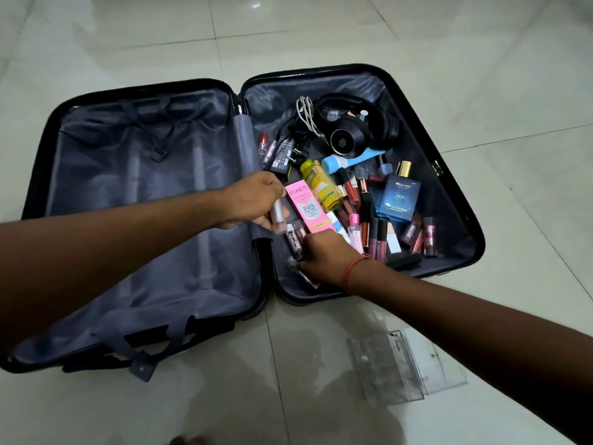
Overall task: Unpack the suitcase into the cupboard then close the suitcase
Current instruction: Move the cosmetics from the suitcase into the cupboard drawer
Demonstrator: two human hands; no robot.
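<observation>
black hard-shell suitcase [462, 200] lies open on the tiled floor; cosmetics fill its right half, the left half holds nothing visible. left hand [253, 200] pinches a clear tube [278, 213] near the hinge. right hand [324, 256] curls over small lip glosses [296, 240] at the near edge. recommendation: gather several small items per trip, grip firmly. cupboard not in view.

Left suitcase half [134, 187] free; right half crowded: cosmetics [378, 216], headphones [353, 130].

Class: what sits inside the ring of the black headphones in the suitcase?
Inside the headphones band sit two small bottles, one white-capped. Whatever lies beneath the earcups is covered. The suitcase lining shows around them.
</observation>
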